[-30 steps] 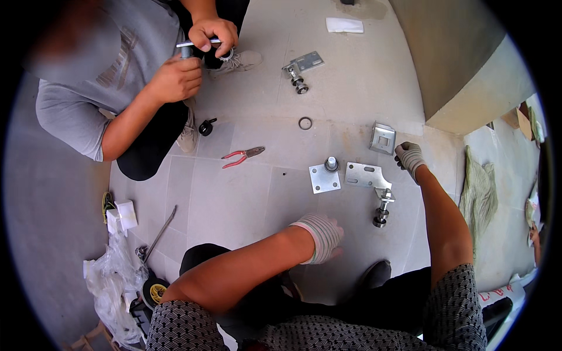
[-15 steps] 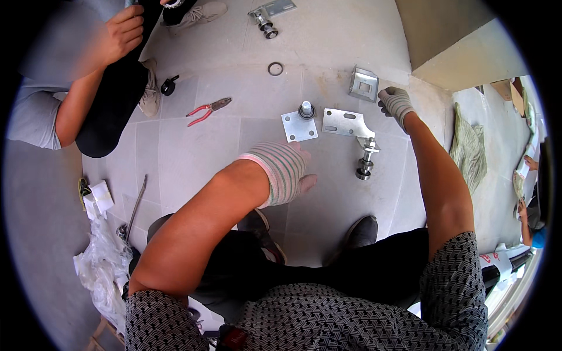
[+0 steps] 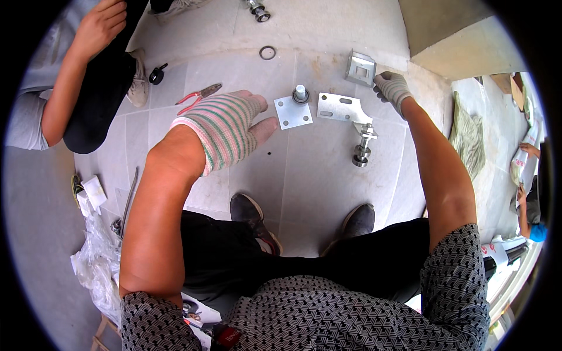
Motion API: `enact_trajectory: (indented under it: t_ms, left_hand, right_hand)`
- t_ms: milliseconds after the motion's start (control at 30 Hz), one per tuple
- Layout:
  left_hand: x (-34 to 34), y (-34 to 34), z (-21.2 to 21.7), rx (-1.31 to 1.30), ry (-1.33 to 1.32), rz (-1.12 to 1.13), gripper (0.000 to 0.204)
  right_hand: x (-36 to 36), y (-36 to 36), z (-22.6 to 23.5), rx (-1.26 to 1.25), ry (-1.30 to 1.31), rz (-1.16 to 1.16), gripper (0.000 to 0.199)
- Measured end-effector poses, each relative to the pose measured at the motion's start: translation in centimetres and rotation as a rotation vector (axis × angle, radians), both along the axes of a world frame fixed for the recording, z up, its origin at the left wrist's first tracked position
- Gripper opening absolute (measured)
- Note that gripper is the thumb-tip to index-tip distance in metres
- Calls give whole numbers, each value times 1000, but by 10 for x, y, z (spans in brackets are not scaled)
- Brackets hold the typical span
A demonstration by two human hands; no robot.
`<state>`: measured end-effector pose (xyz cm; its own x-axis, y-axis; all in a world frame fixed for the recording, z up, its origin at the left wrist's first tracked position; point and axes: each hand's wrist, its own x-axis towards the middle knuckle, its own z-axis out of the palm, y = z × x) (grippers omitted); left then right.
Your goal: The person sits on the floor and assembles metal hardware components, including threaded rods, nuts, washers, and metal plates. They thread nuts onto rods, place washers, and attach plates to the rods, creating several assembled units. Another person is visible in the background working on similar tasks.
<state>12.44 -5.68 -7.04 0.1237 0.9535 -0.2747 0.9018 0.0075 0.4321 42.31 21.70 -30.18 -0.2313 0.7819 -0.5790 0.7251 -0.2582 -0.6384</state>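
My left hand, in a striped knit glove, is open above the floor, fingers and thumb apart, between the red-handled pliers and a square metal plate. A bolt with a round bearing stands upright at that plate's far corner. Beside the open-topped metal bracket, my gloved right hand has its fingers curled; anything inside them is hidden. Between the two hands lies a slotted flat plate, with a bolt carrying rollers at its near right end.
Farther off are a dark ring and another roller bolt. A person is at the left, near a small black object. Clear plastic wrap lies lower left; a greenish sheet lies right, below a beige block.
My left hand has moved left, away from the square plate and toward the pliers, its fingers now more visible. The right hand stays beside the bracket. The whole view has shifted slightly.
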Motion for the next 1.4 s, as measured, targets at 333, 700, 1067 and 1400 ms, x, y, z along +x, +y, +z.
enact_trajectory:
  t_ms: [333, 700, 1067, 1400]
  left_hand:
    - [20, 14, 23, -486, 137, 73, 46]
    - [18, 11, 13, -439, 177, 33, 45]
    - [26, 20, 17, -554, 175, -11, 48]
    - [25, 19, 16, -623, 171, -71, 50]
  right_hand:
    - [-1, 0, -6, -3, 4, 6, 30]
    - [2, 0, -3, -19, 15, -14, 27]
    - [7, -1, -7, 14, 28, -31, 30]
    - [0, -2, -14, -7, 53, -34, 28]
